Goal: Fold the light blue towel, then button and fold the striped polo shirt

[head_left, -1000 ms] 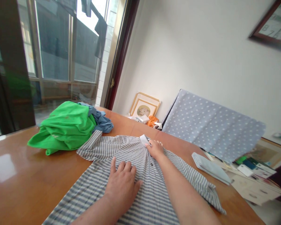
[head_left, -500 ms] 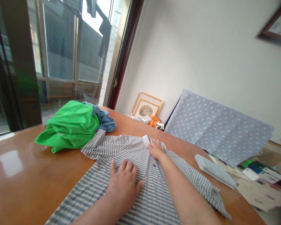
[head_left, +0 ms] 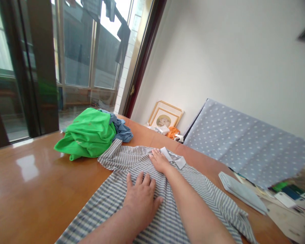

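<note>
A grey-and-white striped short-sleeved shirt with a white collar lies spread on the wooden table, its collar toward the far edge. My left hand rests flat on the chest of the shirt, fingers spread. Farther up, my right hand presses on the fabric just left of the collar, fingers stretched out. Neither hand grips anything. The shirt's lower part runs out of view at the bottom, and my right forearm covers some of the button front.
A crumpled green garment and a blue one lie at the table's far left. To the right is a folded light-blue cloth. Beyond the table stand a dotted grey cover and picture frames; a glass door is at left.
My right hand has slid left from the collar opening to the fabric beside it, uncovering the collar. My left hand stays on the chest. The camera view has shifted slightly left.
</note>
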`<state>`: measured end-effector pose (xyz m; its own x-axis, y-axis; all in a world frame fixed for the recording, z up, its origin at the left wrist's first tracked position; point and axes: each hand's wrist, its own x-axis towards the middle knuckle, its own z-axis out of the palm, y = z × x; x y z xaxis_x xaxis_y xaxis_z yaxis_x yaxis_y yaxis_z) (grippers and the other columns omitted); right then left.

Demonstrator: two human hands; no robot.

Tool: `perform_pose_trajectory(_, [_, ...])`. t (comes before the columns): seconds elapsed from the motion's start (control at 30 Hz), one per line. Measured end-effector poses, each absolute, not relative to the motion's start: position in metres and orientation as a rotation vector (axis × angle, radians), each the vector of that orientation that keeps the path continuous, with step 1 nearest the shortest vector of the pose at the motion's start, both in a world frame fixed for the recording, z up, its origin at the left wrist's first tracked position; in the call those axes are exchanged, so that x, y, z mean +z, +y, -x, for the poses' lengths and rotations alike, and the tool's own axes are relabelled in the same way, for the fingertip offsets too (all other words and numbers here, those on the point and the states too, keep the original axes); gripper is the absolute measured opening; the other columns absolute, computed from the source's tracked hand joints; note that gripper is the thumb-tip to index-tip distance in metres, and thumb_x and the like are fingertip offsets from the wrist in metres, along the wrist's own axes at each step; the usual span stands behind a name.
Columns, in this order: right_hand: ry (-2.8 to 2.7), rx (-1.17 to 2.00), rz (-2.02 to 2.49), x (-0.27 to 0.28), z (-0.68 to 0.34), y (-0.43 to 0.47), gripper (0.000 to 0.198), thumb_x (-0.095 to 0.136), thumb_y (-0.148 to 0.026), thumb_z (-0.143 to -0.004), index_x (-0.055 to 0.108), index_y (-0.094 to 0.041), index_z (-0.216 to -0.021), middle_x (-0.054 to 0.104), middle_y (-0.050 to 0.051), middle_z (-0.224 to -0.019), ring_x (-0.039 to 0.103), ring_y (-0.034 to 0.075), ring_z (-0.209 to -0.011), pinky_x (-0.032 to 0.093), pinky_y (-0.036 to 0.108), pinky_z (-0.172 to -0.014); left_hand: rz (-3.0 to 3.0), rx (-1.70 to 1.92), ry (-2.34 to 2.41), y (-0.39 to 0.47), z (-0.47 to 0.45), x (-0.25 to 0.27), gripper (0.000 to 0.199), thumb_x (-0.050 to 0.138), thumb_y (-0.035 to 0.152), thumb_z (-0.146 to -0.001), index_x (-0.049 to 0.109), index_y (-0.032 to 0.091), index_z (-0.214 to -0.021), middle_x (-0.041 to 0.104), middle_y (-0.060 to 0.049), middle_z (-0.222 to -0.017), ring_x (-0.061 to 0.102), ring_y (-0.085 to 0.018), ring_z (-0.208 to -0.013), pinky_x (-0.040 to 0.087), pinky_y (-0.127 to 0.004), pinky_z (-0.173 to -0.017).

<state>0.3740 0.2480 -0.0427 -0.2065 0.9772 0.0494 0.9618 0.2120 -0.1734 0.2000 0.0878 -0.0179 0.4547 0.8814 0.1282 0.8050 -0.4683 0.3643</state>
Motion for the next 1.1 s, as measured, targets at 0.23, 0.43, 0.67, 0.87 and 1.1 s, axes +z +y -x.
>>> perform_pose_trajectory(0.23, [-2.236,0.155,1.845,-0.036,-0.358,0.249,0.055,0.029,-0.042,-0.104,0.045,-0.014,-0.149,0.036,0.013,-0.159,0.026,0.025,-0.15,0.017,0.042,-0.121,-2.44,0.434,1.451,0.087,-0.2,-0.015,0.064,0.042,0.061,-0.09,0.056,0.022,-0.139,0.047,-0.014,-0.153,0.033,-0.04,-0.145,0.007,-0.078,-0.113])
perform_pose_trajectory(0.43, [-2.028,0.143,1.809,-0.025,-0.338,0.263,0.046,0.041,-0.032,-0.099,0.057,-0.014,-0.138,0.063,0.016,-0.134,0.054,0.026,-0.127,0.035,0.038,-0.11,-2.416,0.418,1.44,0.086,-0.201,-0.011,0.064,0.043,0.06,-0.091,0.055,0.022,-0.14,0.045,-0.015,-0.154,0.031,-0.039,-0.146,0.004,-0.078,-0.114])
perform_pose_trajectory(0.67, [-1.958,0.461,1.693,-0.026,-0.324,0.304,0.028,0.067,-0.034,-0.084,0.073,-0.022,-0.11,0.074,0.0,-0.08,0.067,0.016,-0.077,0.051,0.024,-0.072,-2.402,0.402,1.447,0.086,-0.202,-0.011,0.064,0.044,0.061,-0.091,0.054,0.024,-0.142,0.044,-0.014,-0.155,0.029,-0.039,-0.147,0.0,-0.078,-0.114])
perform_pose_trajectory(0.87, [-1.749,0.689,1.625,-0.036,-0.318,0.32,0.025,0.061,-0.04,-0.094,0.068,-0.016,-0.092,0.067,-0.001,-0.073,0.059,0.009,-0.057,0.049,0.021,-0.056,-2.389,0.419,1.433,0.085,-0.201,-0.011,0.069,0.037,0.066,-0.092,0.053,0.022,-0.143,0.045,-0.015,-0.155,0.029,-0.039,-0.147,-0.002,-0.079,-0.113])
perform_pose_trajectory(1.1, [-1.566,0.865,1.506,-0.029,-0.31,0.316,0.023,0.063,-0.039,-0.092,0.069,-0.016,-0.095,0.068,0.001,-0.075,0.063,0.011,-0.063,0.055,0.025,-0.063,-2.369,0.443,1.434,0.083,-0.201,-0.01,0.067,0.033,0.063,-0.094,0.053,0.023,-0.143,0.044,-0.015,-0.155,0.03,-0.039,-0.147,-0.003,-0.079,-0.112])
